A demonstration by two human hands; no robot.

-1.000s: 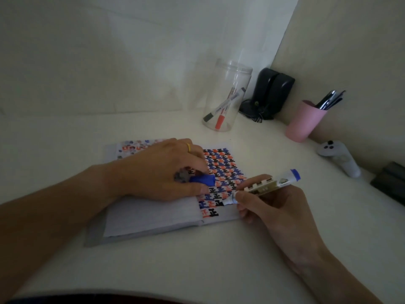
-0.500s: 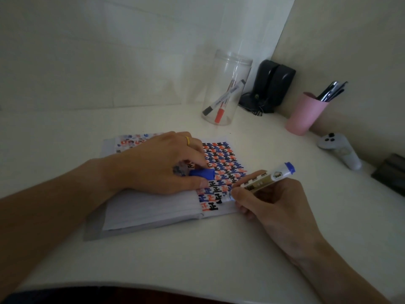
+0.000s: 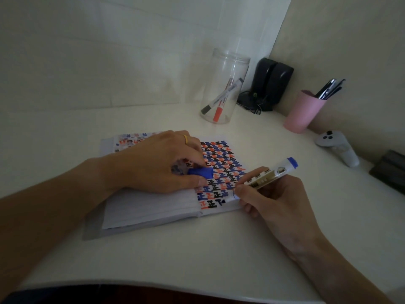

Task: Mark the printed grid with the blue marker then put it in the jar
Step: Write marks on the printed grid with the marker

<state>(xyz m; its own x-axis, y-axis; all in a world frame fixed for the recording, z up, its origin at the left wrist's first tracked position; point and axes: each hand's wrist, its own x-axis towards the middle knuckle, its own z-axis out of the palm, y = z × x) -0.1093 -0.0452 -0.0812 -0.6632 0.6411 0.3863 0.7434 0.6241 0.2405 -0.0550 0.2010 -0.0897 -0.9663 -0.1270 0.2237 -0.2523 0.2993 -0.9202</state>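
The jar (image 3: pixel 225 88) is clear glossy plastic; the notebook (image 3: pixel 153 207) is matt paper (faintly ruled); the table (image 3: pixel 197 249) looks smooth, pale and matt; the pink cup (image 3: pixel 303 111) looks matt.

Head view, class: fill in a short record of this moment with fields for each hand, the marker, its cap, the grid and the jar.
Right hand: grips the blue marker, tip down at the grid's lower right
Left hand: rests on the notebook, pinching the blue cap
Printed grid: mostly filled with blue, red and black marks
Jar: open, upright, holds a red and a black marker
Task stage: marking; blue marker not yet in jar
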